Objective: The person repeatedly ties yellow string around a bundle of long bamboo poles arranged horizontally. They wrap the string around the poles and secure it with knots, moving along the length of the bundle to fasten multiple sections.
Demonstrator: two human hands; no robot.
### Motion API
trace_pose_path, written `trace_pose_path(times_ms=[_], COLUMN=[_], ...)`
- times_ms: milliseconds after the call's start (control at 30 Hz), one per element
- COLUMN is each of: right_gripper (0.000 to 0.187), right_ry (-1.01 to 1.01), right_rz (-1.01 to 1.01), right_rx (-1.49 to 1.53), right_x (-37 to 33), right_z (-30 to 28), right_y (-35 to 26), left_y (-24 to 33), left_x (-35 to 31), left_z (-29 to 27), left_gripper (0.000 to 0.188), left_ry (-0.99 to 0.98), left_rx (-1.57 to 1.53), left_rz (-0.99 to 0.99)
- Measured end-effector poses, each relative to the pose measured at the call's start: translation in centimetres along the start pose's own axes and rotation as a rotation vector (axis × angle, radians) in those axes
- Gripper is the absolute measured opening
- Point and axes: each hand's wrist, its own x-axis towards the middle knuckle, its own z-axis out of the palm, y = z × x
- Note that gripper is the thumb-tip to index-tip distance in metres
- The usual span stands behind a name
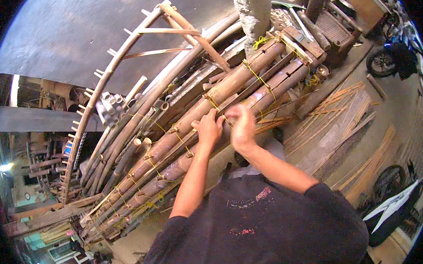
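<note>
Paired long brown bamboo poles (175, 168) lie side by side, running diagonally from lower left to upper right, directly in front of the person. Surface: round, uneven in tone, brown with paler patches; darker notches near the upper-right end. Thin bright yellow cord (260, 42) crosses the pair at intervals; a loose tangle sits near the upper-right end. Short pale wooden stubs (190, 155) project along the poles.

Left hand (210, 128): fingers bent, at the gap between the poles; grip contents cannot be told. Right hand (242, 126): just beside it, motion-blurred, finger state unclear. Thin pale bamboo strips (335, 103) lie on the floor to the right.
</note>
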Motion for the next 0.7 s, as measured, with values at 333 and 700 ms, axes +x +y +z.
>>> trace_pose_path(times_ms=[333, 700], right_gripper=[0.054, 0.038], right_ry=[-1.001, -1.23], right_rz=[-0.049, -0.203], right_rx=[-1.77, -1.017], right_x=[12.4, -0.5], right_z=[9.4, -8.0], right_y=[-0.2, -1.3], left_y=[-1.2, -0.3], left_x=[-0.2, 4.7], left_z=[1.7, -3.1], left_gripper=[0.034, 0.03], left_ry=[0.032, 0.241], left_rx=[-0.353, -0.767], left_rz=[-0.078, 0.073])
